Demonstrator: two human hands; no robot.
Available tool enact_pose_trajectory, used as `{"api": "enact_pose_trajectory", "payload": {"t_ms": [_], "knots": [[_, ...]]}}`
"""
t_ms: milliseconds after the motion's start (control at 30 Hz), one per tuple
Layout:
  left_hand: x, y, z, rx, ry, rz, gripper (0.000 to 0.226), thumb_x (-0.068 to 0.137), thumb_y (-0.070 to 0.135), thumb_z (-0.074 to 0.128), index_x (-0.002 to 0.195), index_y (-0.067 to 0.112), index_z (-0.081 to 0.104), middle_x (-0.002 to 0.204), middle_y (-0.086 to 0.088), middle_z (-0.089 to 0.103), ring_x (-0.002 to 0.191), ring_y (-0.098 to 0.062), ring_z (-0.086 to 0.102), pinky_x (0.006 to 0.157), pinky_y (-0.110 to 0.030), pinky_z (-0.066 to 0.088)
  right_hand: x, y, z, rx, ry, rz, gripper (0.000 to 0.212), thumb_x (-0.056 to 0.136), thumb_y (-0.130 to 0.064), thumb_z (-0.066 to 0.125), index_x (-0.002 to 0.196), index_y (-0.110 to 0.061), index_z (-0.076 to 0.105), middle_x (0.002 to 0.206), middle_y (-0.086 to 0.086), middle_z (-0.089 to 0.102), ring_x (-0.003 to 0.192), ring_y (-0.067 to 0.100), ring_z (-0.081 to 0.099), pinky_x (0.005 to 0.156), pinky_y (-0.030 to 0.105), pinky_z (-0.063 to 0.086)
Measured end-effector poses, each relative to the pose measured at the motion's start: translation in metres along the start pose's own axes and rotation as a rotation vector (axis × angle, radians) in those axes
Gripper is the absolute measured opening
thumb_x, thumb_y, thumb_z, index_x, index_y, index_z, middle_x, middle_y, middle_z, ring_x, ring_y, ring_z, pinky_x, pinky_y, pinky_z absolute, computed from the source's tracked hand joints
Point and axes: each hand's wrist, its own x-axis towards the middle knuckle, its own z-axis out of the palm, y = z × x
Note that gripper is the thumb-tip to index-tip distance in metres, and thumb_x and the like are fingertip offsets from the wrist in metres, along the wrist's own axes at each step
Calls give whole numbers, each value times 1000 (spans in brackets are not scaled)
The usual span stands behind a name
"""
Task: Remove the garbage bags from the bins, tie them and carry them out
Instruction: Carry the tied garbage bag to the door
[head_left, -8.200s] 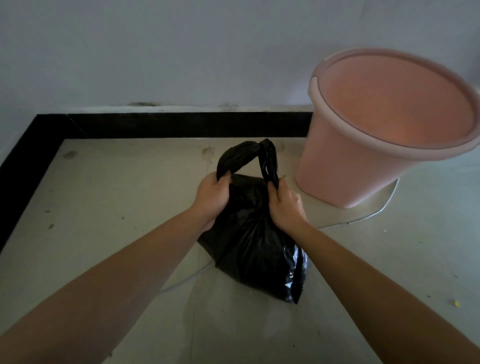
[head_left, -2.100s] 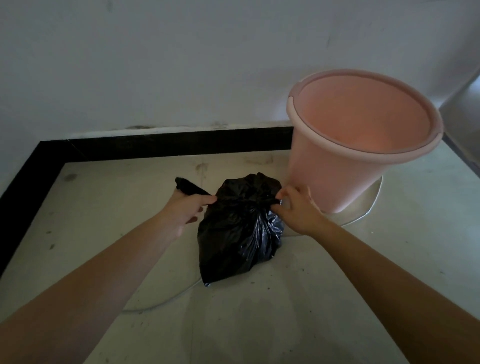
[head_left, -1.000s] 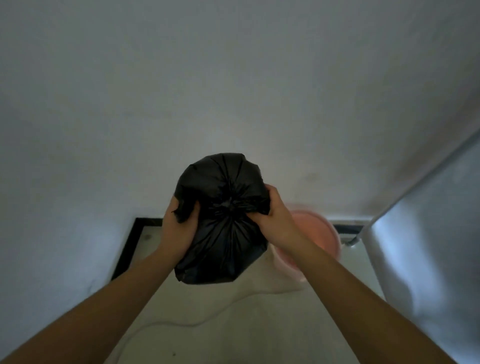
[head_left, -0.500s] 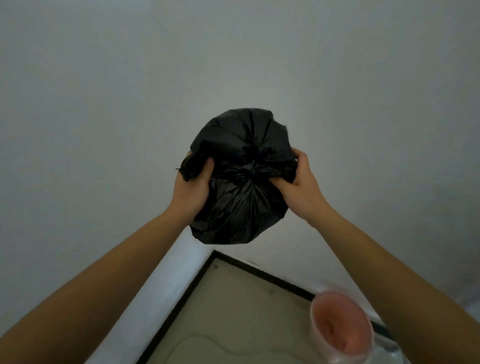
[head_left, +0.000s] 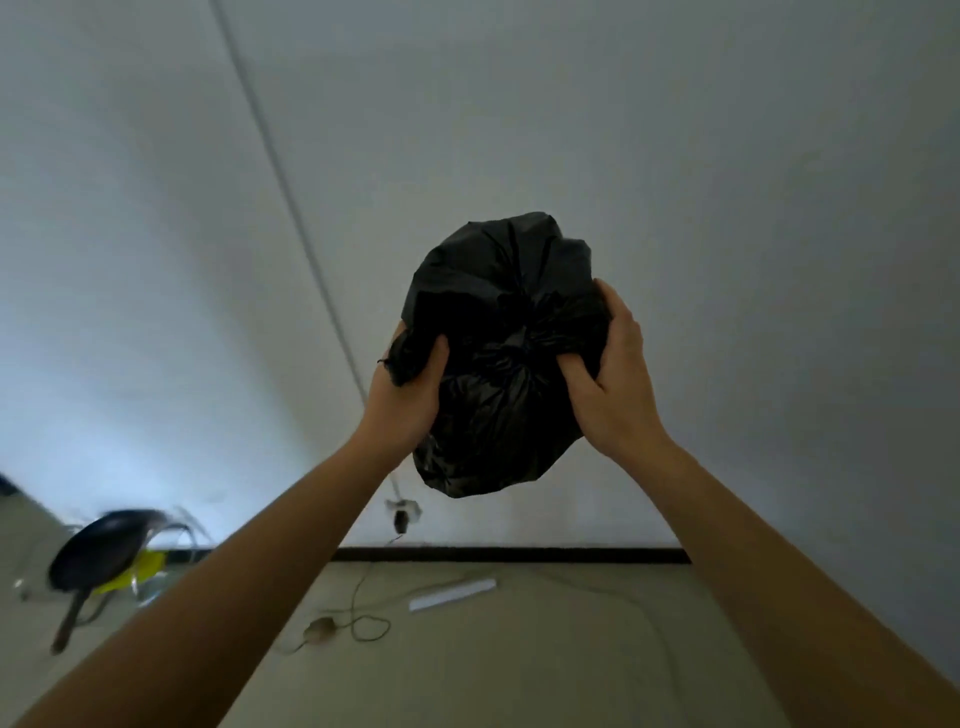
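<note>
A knotted black garbage bag (head_left: 498, 322) hangs in the air in front of me at chest height, against a white wall. My left hand (head_left: 405, 400) grips one black tail of the bag at its left side. My right hand (head_left: 613, 379) grips the bunched plastic at its right side, thumb pressed in near the knot. Both arms reach forward from the bottom of the view. No bin is in view.
A dark frying pan (head_left: 96, 558) lies on the floor at the left by something yellow (head_left: 137, 571). A thin cable (head_left: 363, 623) and a white strip (head_left: 452, 595) lie on the floor near the black skirting (head_left: 519, 555). A wall socket (head_left: 402, 514) sits below the bag.
I have turned away from the pink bin, which has left the view. The bag stays held up between both hands, and a different stretch of floor with a pan and cables has appeared.
</note>
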Motion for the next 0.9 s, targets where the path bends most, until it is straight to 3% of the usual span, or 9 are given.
{"api": "enact_pose_trajectory", "payload": {"t_ms": [133, 267, 367, 467, 633, 800, 900], "knots": [[-15, -17, -158, -17, 225, -49, 10, 100, 41, 55, 110, 39, 54, 103, 18, 62, 97, -1, 59, 86, -24, 48, -1, -78, 140, 132, -218, -87, 70, 97, -19, 58, 155, -29, 21, 136, -20, 34, 130, 0, 32, 99, 7, 25], [-48, -44, -323, -125, 514, -138, 21, 96, 44, 62, 114, 34, 59, 105, 15, 65, 101, -7, 63, 93, -32, 47, -25, -159, 294, 254, -434, -142, 73, 95, -31, 57, 155, -32, 16, 149, -9, 36, 138, 10, 37, 116, 37, 35], [-78, -67, -449, -157, 668, -170, 30, 93, 47, 64, 120, 33, 62, 115, 11, 68, 112, -15, 64, 102, -40, 48, -52, -224, 414, 332, -566, -193, 75, 92, -40, 56, 154, -38, 14, 153, -2, 37, 140, 14, 39, 117, 46, 36], [-104, -84, -563, -172, 802, -169, 19, 96, 42, 64, 113, 34, 63, 110, 13, 68, 106, -10, 65, 98, -36, 48, -87, -291, 525, 468, -701, -156, 77, 88, -44, 57, 152, -45, 13, 152, -1, 38, 138, 16, 43, 116, 48, 38], [-132, -119, -705, -233, 971, -195, 23, 96, 39, 63, 117, 30, 64, 113, 10, 70, 107, -11, 65, 97, -36, 48, -138, -372, 678, 595, -870, -115, 79, 83, -44, 59, 148, -50, 15, 152, -5, 37, 139, 15, 43, 116, 47, 37], [-131, -173, -811, -272, 1097, -219, 6, 98, 33, 62, 101, 35, 67, 103, 15, 71, 101, -7, 66, 91, -32, 49, -164, -408, 809, 632, -994, -103, 75, 82, -43, 59, 143, -55, 17, 150, -4, 40, 138, 15, 43, 117, 47, 35], [-114, -202, -865, -274, 1122, -210, 9, 99, 29, 61, 102, 35, 67, 104, 15, 72, 102, -7, 67, 88, -28, 49, -167, -416, 883, 654, -1049, -108, 74, 85, -39, 59, 146, -48, 18, 149, -5, 41, 137, 13, 43, 117, 48, 36]]}}
